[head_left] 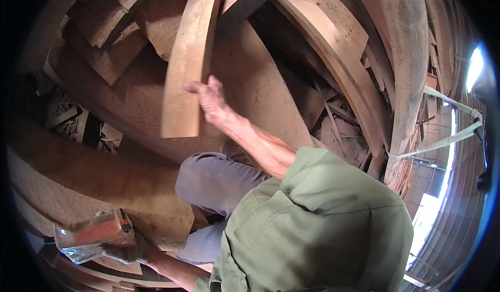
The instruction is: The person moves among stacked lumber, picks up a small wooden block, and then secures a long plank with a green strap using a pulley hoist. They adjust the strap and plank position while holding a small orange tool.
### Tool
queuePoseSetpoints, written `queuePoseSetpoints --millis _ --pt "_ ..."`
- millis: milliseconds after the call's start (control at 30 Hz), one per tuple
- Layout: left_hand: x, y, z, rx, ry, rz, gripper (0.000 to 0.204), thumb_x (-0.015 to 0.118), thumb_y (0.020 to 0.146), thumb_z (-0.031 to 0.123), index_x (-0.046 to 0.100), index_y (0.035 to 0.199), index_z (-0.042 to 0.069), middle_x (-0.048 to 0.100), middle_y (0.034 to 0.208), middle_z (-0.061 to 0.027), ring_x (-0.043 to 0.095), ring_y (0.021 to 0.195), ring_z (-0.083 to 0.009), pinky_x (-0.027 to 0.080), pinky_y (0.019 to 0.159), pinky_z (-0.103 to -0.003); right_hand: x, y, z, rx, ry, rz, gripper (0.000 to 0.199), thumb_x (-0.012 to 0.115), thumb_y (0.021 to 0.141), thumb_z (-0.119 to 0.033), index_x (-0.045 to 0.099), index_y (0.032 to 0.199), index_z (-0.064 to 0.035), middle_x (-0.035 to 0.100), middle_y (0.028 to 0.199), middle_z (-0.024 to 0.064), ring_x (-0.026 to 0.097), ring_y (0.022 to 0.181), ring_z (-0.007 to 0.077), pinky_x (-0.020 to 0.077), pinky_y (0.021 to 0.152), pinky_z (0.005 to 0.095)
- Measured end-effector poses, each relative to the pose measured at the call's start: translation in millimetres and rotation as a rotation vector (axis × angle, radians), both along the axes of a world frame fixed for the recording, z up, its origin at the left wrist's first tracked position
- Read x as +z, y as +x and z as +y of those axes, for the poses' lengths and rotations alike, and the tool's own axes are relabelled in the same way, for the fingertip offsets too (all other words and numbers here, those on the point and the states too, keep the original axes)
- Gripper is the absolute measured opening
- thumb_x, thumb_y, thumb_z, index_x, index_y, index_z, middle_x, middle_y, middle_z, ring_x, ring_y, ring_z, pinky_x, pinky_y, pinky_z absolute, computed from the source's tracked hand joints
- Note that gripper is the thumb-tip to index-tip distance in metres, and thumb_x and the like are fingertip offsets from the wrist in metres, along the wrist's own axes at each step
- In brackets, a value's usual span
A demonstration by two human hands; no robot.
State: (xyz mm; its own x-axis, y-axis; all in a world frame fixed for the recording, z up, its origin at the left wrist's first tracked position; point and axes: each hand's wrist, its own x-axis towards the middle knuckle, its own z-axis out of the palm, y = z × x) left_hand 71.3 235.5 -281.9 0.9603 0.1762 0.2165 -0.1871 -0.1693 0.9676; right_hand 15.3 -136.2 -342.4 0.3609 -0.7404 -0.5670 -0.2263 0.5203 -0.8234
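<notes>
My bare right hand (212, 104) grips the right edge of a pale wooden plank (185, 68) near its lower end, with the thumb lying over its face. The plank slants up to the top of the view, over larger dusty boards. At the lower left, my gloved left hand (127, 250) is closed around a boxy orange device (96, 232) with a dark end, wrapped in clear plastic. Its exact kind I cannot make out. The device is over a wide board (104, 188), and most of the left fingers are hidden behind it.
Curved timbers (333, 58) are stacked at the upper right, beside a thick upright slab (406, 58). Wood scraps (338, 125) fill the gaps between boards. A pale strap (448, 141) stretches at the right. My bent knee (208, 177) is close below the plank.
</notes>
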Motion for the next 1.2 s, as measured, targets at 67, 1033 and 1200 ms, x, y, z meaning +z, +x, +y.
queuePoseSetpoints --millis 67,1033,1200 --pt "-0.7 -1.3 5.8 -0.012 0.004 -0.004 0.059 0.054 0.097 0.03 0.033 0.148 0.008 0.034 0.149 -0.0156 0.044 0.127 -0.029 0.044 0.107 -0.044 19.2 -33.0 -18.8 0.038 0.044 -0.08 0.054 0.074 0.072 -0.015 0.051 0.113 0.0113 0.063 0.101 0.019 0.065 0.094 0.023 0.0541 0.084 0.033" --pt "-19.5 17.1 22.8 0.035 0.124 0.02 0.058 0.045 0.101 0.035 0.032 0.146 0.002 0.04 0.144 -0.0177 0.046 0.127 -0.029 0.043 0.108 -0.041 160.4 -305.3 -341.6 -0.201 -0.452 0.508 0.053 0.071 0.077 -0.026 0.055 0.121 0.0006 0.065 0.107 0.0155 0.067 0.095 0.0269 0.0547 0.086 0.0384" --pt "-15.3 16.6 19.7 0.045 0.144 0.042 0.058 0.045 0.101 0.035 0.032 0.146 0.002 0.04 0.144 -0.0179 0.046 0.127 -0.0293 0.043 0.108 -0.041 175.7 -298.7 -378.9 -0.14 -0.468 0.589 0.052 0.072 0.076 -0.027 0.057 0.12 -0.0035 0.066 0.106 0.0132 0.067 0.094 0.0255 0.0552 0.082 0.0388"
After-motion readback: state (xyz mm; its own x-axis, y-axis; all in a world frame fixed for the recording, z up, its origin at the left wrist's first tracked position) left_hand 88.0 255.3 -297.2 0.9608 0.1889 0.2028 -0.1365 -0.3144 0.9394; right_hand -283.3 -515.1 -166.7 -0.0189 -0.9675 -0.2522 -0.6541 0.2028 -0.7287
